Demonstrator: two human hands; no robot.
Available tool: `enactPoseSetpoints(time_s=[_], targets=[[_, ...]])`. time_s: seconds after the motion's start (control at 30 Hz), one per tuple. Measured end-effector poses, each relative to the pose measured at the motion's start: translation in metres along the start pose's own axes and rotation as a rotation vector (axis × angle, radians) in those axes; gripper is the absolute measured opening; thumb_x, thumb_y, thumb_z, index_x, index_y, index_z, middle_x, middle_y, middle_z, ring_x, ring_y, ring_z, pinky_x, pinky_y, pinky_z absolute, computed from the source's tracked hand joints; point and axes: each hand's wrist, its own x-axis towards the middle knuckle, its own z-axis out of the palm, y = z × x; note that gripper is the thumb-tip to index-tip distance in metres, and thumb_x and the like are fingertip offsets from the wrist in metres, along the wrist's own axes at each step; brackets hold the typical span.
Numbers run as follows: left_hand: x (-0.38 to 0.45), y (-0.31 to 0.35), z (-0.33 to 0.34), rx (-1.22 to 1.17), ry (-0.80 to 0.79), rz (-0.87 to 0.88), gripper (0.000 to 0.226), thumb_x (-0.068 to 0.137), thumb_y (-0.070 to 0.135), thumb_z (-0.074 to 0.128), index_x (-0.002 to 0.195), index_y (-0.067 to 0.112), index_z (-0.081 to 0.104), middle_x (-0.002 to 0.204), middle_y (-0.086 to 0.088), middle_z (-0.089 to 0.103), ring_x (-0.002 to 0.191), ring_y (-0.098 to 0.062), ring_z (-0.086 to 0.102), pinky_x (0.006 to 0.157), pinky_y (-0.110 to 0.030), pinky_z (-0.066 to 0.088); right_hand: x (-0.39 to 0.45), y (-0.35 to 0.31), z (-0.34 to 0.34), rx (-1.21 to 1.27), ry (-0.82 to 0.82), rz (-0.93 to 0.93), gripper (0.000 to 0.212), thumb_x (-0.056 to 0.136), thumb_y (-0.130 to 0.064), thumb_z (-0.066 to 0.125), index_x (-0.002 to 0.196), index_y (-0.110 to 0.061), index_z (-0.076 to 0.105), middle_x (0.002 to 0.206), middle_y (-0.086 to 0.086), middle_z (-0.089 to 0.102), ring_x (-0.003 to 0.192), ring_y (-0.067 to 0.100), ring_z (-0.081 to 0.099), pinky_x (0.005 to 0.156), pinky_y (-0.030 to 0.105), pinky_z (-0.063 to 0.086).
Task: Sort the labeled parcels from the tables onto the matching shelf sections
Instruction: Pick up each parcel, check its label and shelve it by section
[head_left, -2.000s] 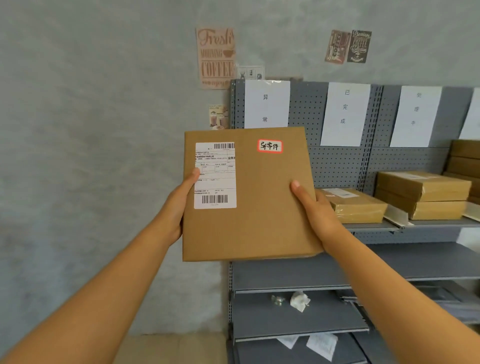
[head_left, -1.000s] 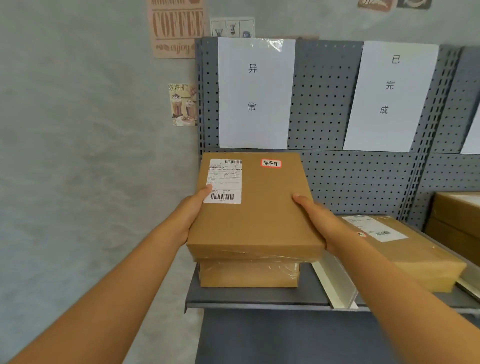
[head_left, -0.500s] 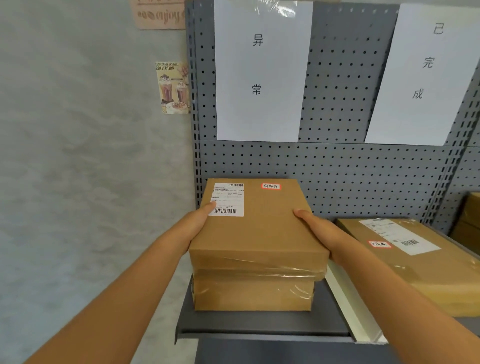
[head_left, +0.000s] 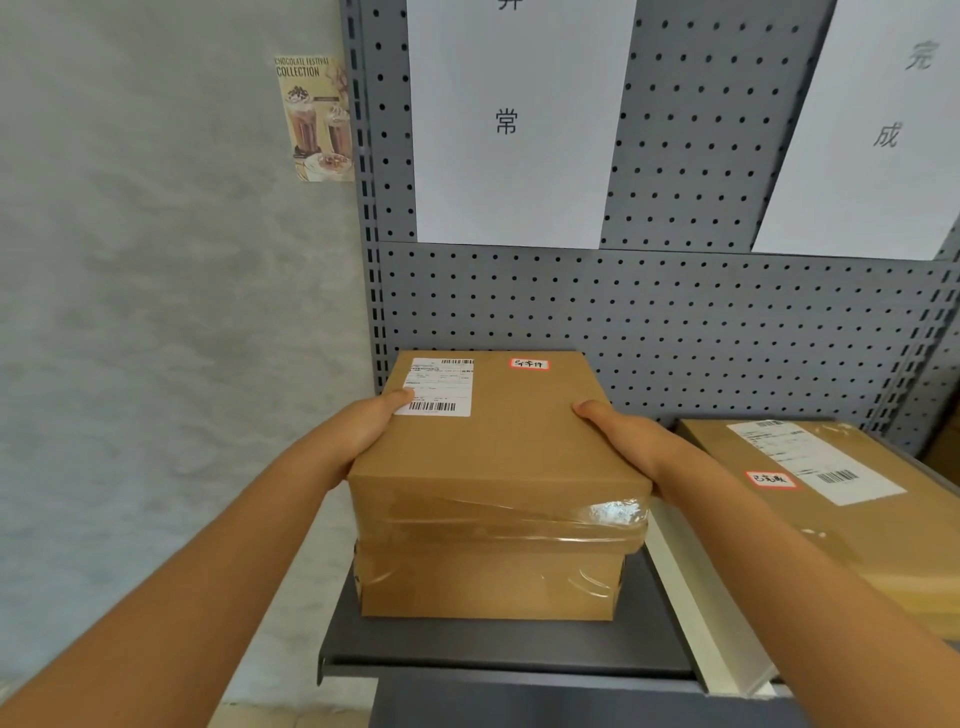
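Up at the left end of the grey shelf, both hands hold a flat brown parcel that lies on top of a second, tape-wrapped parcel, the two stacked near the shelf's left edge and close to its front lip. The left hand grips the top parcel's left side, thumb laid on its upper face just touching the corner of the white shipping label; the fingers are hidden under or behind the edge. The right hand grips the right side the same way, thumb on top, fingers out of sight. A small red-bordered sticker with handwriting sits near the parcel's far edge, right of the label. Clear tape shines across the front of the stack, where the upper parcel overhangs the lower one slightly at the right. A pale divider strip runs front to back just right of the stack and splits the shelf into sections. Beyond it, in the next section, lies another brown parcel with its own white label and red-bordered sticker. Behind the stack rises the perforated back panel, carrying a white section sign above the held parcel and a second sign over the neighbouring section. A drinks poster hangs on the wall at left.
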Motion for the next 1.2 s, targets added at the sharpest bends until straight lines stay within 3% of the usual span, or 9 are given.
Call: enactPoseSetpoints(time_s=[0.07,0.17,0.3,0.4,0.53,0.67,0.83,1.2], targets=[[-0.001,0.001,0.000,0.117,0.077,0.027,0.041,0.100,0.048,0.049,0.118,0.014,0.061,0.098,-0.008,0.069,0.081,-0.022,0.066,0.063,-0.029,0.049,0.000,-0.001,0.000,-0.030,0.006,0.006,0.048,0.090,-0.063,0.050,0.101,-0.016,0.058,0.104,0.013,0.067,0.095,0.031,0.067,0.091,0.046,0.055],[-0.002,0.004,-0.003,0.562,0.263,0.145,0.057,0.098,0.057,0.043,0.126,0.010,0.060,0.114,-0.010,0.066,0.089,-0.023,0.060,0.075,-0.032,0.046,-0.003,-0.005,0.002,-0.231,0.137,-0.082,0.062,0.090,-0.063,0.049,0.125,-0.011,0.053,0.116,0.012,0.062,0.097,0.026,0.059,0.082,0.038,0.049],[-0.021,0.013,-0.003,0.929,0.478,0.364,0.041,0.100,0.048,0.044,0.119,0.015,0.060,0.107,-0.004,0.067,0.084,-0.020,0.055,0.068,-0.031,0.044,-0.021,-0.017,0.005,-0.676,0.443,-0.342,0.055,0.093,-0.052,0.051,0.134,-0.015,0.045,0.123,0.010,0.056,0.108,0.030,0.055,0.079,0.038,0.043],[-0.043,0.018,-0.003,0.967,0.566,0.486,0.039,0.100,0.044,0.045,0.126,0.018,0.058,0.114,-0.003,0.068,0.094,-0.022,0.062,0.073,-0.032,0.047,-0.031,-0.031,0.014,-0.868,0.538,-0.624,0.042,0.095,-0.038,0.049,0.132,-0.018,0.048,0.125,0.007,0.058,0.110,0.027,0.054,0.082,0.036,0.044],[-0.073,0.007,-0.021,1.048,0.664,0.577,0.042,0.099,0.042,0.047,0.133,0.018,0.055,0.122,-0.005,0.066,0.106,-0.024,0.063,0.082,-0.036,0.051,-0.053,-0.052,0.049,-0.807,0.389,-0.868,0.039,0.098,-0.033,0.046,0.135,-0.018,0.049,0.127,0.003,0.058,0.115,0.024,0.052,0.086,0.034,0.042],[-0.113,-0.020,-0.056,1.172,0.738,0.529,0.046,0.100,0.042,0.044,0.139,0.017,0.050,0.126,-0.007,0.064,0.110,-0.026,0.060,0.085,-0.036,0.048,-0.078,-0.062,0.097,-0.759,0.214,-1.083,0.043,0.098,-0.026,0.048,0.140,-0.017,0.046,0.132,0.002,0.055,0.119,0.023,0.049,0.091,0.033,0.041],[-0.182,-0.067,-0.104,1.364,0.811,0.325,0.049,0.102,0.042,0.038,0.145,0.019,0.040,0.133,-0.004,0.057,0.119,-0.025,0.054,0.096,-0.037,0.042,-0.108,-0.066,0.170,-0.774,0.014,-1.280,0.048,0.101,-0.029,0.044,0.147,-0.018,0.038,0.140,0.003,0.051,0.126,0.025,0.045,0.100,0.037,0.040],[-0.382,-0.156,-0.229,1.431,1.076,-0.061,0.041,0.098,0.035,0.044,0.133,0.017,0.051,0.122,-0.005,0.061,0.114,-0.027,0.055,0.097,-0.038,0.042,-0.269,-0.089,0.330,-0.732,-0.216,-1.673,0.049,0.097,-0.026,0.046,0.145,-0.019,0.040,0.139,-0.001,0.050,0.127,0.023,0.043,0.104,0.033,0.032]])
